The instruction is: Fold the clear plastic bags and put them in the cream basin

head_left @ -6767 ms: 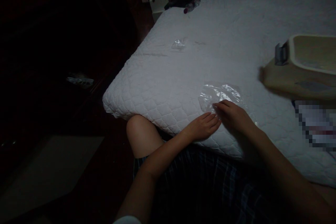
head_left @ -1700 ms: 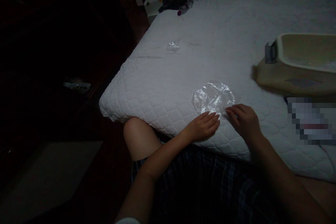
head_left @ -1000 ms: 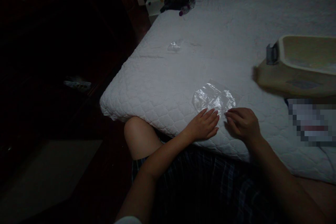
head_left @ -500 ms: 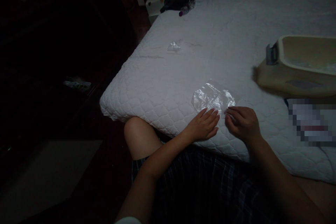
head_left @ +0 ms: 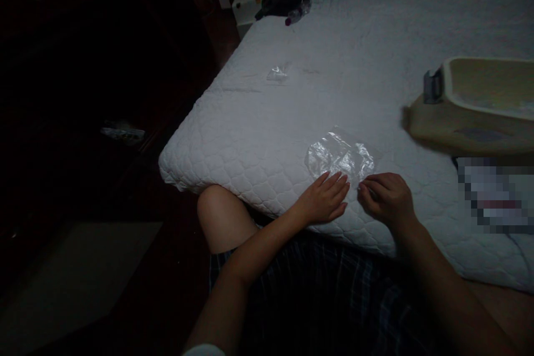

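Observation:
A crumpled clear plastic bag (head_left: 339,157) lies on the white quilted mattress (head_left: 258,122) near its front edge. My left hand (head_left: 323,199) lies flat, fingers stretched out, its fingertips on the bag's near edge. My right hand (head_left: 386,198) is beside it with fingers curled, pinching the bag's near right edge.
A second small piece of clear plastic (head_left: 277,73) lies farther back on the mattress. A beige tub with a grey clip (head_left: 475,105) sits at the right. Dark clothing and a bottle (head_left: 292,5) lie at the far corner. Left of the mattress is dark floor.
Over the last seconds the bag has been gathered into a smaller, rounder shape. My right hand has drawn back to its near right edge; my left hand has hardly moved.

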Demonstrator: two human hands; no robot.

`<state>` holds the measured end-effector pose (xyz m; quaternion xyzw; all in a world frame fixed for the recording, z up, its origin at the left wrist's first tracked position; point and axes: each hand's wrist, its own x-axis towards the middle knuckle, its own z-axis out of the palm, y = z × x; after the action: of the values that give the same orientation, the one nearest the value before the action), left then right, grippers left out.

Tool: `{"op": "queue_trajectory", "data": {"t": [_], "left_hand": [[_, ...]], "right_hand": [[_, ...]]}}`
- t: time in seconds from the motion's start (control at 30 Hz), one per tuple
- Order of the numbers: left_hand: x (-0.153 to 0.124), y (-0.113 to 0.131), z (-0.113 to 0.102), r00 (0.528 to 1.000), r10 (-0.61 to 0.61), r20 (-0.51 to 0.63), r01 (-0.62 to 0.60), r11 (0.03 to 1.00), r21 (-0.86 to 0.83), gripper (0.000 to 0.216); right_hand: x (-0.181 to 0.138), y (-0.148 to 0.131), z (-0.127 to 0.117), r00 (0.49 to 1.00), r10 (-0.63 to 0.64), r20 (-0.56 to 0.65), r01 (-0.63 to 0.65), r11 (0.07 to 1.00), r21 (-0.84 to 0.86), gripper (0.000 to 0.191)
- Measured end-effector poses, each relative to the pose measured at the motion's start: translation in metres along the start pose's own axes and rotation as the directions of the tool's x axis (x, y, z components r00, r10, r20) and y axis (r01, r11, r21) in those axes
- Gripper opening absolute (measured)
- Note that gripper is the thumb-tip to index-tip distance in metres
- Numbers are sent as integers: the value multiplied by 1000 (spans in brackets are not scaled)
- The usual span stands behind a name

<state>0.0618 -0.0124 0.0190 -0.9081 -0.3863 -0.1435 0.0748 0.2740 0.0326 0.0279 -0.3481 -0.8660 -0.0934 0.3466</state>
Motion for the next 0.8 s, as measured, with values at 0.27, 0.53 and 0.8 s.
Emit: {"op": "queue_trajectory", "data": {"t": [0.27, 0.53, 0.8], "left_hand": [[0, -1, 2, 999, 19, -45, -20, 1000, -12, 52], [2, -1, -3, 999, 30, -37, -30, 999, -19, 51], [-28, -32, -14, 976, -109, -188, 99, 993, -64, 36]], "right_hand": [[1, -2, -1, 1000, 7, -23, -7, 1000, -12, 5], [0, -2, -1, 997, 75, 28, -75, 997, -13, 6], [-7, 0, 1, 996, 88, -32, -89, 996, -30, 11]]}}
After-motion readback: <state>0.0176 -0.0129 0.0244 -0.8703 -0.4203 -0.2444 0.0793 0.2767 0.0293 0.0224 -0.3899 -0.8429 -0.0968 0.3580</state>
